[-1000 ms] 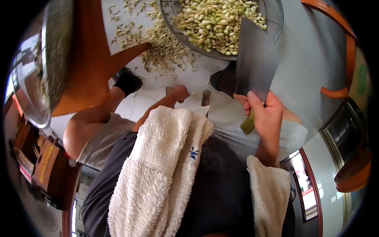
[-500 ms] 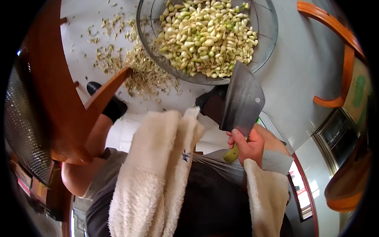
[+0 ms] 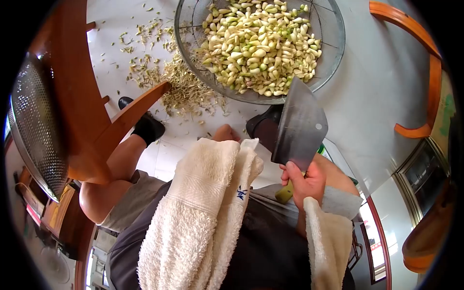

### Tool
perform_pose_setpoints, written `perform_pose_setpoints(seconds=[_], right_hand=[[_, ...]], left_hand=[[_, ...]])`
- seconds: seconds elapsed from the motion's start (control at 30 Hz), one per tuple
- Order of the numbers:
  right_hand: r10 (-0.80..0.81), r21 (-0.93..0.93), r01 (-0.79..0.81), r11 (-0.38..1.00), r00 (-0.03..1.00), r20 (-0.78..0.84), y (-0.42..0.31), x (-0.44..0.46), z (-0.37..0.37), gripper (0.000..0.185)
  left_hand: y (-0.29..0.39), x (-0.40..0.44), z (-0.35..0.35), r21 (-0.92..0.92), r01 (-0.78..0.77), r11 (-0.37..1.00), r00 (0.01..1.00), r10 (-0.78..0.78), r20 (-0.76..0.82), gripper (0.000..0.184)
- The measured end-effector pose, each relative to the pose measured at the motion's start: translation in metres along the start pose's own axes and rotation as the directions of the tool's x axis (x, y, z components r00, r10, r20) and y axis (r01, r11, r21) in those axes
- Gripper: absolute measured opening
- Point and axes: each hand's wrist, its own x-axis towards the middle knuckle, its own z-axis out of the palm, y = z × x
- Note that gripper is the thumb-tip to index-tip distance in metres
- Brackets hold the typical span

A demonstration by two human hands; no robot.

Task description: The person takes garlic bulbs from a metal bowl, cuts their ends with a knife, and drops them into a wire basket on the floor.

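Observation:
My right hand (image 3: 308,182) is closed round the base of a cleaver (image 3: 300,126) with a yellow-green handle (image 3: 284,194). The broad blade points up and away, its tip near the rim of a round wire basket (image 3: 335,29). Many pale, greenish-white bulbs (image 3: 261,48) are heaped in that basket. Only a small part of my left hand (image 3: 225,132) shows beyond the towel, and its fingers are too hidden to read. A cream towel (image 3: 193,208) hangs in front of my dark shirt and covers the left forearm.
Dry peelings (image 3: 186,87) lie scattered on the pale floor left of the basket. A wooden chair (image 3: 79,96) stands at the left, with a perforated metal strainer (image 3: 38,121) by it. Another wooden chair frame (image 3: 411,24) is at the upper right.
Since a second ago the cleaver and right hand have come lower in view, and more of the basket shows. My left hand was visible, then out of sight, and now partly shows.

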Motion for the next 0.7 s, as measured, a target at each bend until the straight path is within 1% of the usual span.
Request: perform_pose_setpoints(seconds=[0.17,0.27,0.37,0.4,0.43,0.47,0.5,0.53,0.57,0.67,0.7], right_hand=[[-0.068,-0.014,0.069,0.998,0.997,0.031,-0.002,-0.003,0.006,0.01],[-0.065,-0.066,0.064,0.996,0.998,-0.01,-0.007,-0.008,0.015,0.009],[-0.065,0.043,0.067,0.997,0.997,-0.042,-0.013,-0.022,0.022,0.014],[-0.142,0.023,0.142,0.99,0.989,-0.028,-0.023,-0.028,0.028,0.014],[-0.204,0.043,0.205,0.978,0.978,-0.039,-0.026,-0.036,0.031,0.012],[-0.264,0.063,0.267,0.962,0.963,-0.053,-0.028,-0.04,0.034,0.011],[-0.314,0.107,0.316,0.943,0.949,-0.039,-0.037,-0.042,0.038,0.011],[-0.365,0.147,0.366,0.919,0.93,-0.034,-0.042,-0.046,0.041,0.011],[-0.414,0.185,0.414,0.891,0.909,-0.039,-0.048,-0.052,0.045,0.01],[-0.503,0.226,0.494,0.84,0.864,-0.021,-0.057,-0.063,0.058,0.01],[-0.559,0.211,0.547,0.81,0.829,-0.003,-0.058,-0.064,0.061,0.011]], left_hand=[[0.009,-0.003,-0.01,-0.055,-0.016,0.998,0.999,0.014,-0.031,0.034],[0.019,-0.01,-0.016,-0.113,-0.043,0.993,0.998,0.037,-0.058,0.035],[0.043,-0.027,-0.021,-0.186,-0.106,0.977,0.991,0.088,-0.104,0.036],[0.05,-0.028,-0.016,-0.205,-0.135,0.969,0.987,0.113,-0.117,0.036],[0.059,-0.04,-0.017,-0.248,-0.241,0.939,0.968,0.214,-0.128,0.037],[0.07,-0.055,-0.022,-0.284,-0.372,0.884,0.928,0.349,-0.131,0.041],[0.09,-0.088,-0.029,-0.353,-0.439,0.826,0.896,0.431,-0.105,0.046],[0.108,-0.11,-0.034,-0.307,-0.494,0.813,0.866,0.489,-0.099,0.043],[0.122,-0.132,-0.038,-0.253,-0.539,0.804,0.841,0.531,-0.104,0.046],[0.128,-0.179,-0.046,-0.07,-0.685,0.725,0.728,0.676,-0.118,0.044],[0.125,-0.214,-0.056,0.018,-0.674,0.739,0.736,0.673,-0.081,0.04]])
